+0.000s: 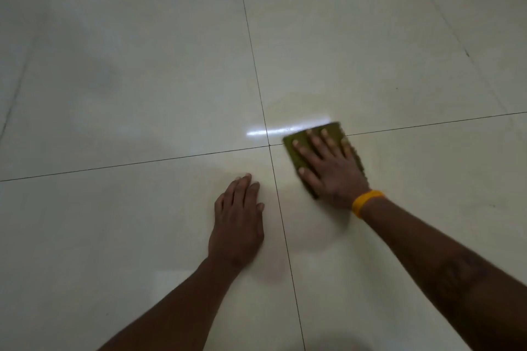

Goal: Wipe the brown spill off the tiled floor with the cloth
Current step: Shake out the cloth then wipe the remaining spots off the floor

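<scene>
- Glossy cream tiled floor (142,80), divided by thin dark grout lines; two lines cross just left of the cloth.
- Folded olive-green cloth (299,151), lying flat on the floor at the grout crossing, its edges blurred.
- Right hand (330,168), palm down on the cloth, fingers spread wide and pressing it flat against the tile rather than pinching it.
- Yellow-orange wristband (366,202), worn on the right wrist.
- Left hand (238,219), flat on bare tile near the cloth, fingers extended and close together, holding nothing.
- Faint brownish film (296,107), a pale wet sheen on the tile just beyond the cloth, catching a bright streak of reflected light.
</scene>
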